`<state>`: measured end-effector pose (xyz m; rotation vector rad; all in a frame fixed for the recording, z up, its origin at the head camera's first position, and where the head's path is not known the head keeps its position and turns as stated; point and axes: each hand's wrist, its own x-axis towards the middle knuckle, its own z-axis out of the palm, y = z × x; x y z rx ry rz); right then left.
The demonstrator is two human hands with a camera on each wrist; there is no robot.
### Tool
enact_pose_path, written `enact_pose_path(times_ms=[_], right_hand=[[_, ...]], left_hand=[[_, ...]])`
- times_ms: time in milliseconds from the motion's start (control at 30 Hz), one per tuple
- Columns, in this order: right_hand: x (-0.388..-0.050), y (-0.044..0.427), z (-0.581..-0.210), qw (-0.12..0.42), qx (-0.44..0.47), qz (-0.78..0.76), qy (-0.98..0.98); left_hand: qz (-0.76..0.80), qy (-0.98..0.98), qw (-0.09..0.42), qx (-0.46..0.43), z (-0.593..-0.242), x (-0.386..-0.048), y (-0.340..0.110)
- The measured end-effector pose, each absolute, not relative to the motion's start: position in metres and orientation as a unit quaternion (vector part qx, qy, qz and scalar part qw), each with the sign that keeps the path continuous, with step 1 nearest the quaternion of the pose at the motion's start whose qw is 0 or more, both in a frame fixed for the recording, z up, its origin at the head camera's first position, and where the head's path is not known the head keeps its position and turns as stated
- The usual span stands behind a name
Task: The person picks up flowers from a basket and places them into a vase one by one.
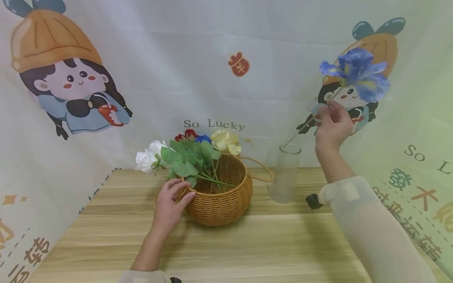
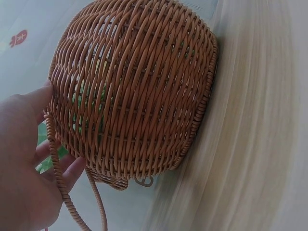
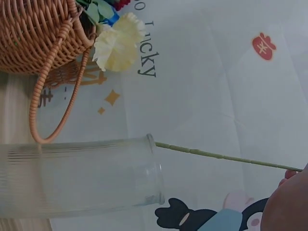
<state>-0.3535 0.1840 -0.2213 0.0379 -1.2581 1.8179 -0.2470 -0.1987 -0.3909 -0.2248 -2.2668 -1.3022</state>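
My right hand pinches the stem of a blue artificial iris above a clear glass vase. The stem slants down, and its lower end meets the vase's mouth at the rim; how far it reaches inside, I cannot tell. My left hand holds the left rim of a brown wicker basket, its thumb and fingers also visible against the weave in the left wrist view. White, red and yellow flowers lean out of the basket with green leaves.
The basket's loop handle juts right toward the vase. Both stand on a wood-grain table. Behind and at the sides hangs a pale printed cloth. A small black object is at the right sleeve's cuff.
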Motion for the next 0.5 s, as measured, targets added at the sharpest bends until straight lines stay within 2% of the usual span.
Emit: enact_pose_path(times_ms=[500], right_hand=[[-0.362, 0.184, -0.253, 0.401, -0.012, 0.690, -0.603]], left_hand=[[-0.479, -0.834, 0.261, -0.085, -0.389, -0.245, -0.198]])
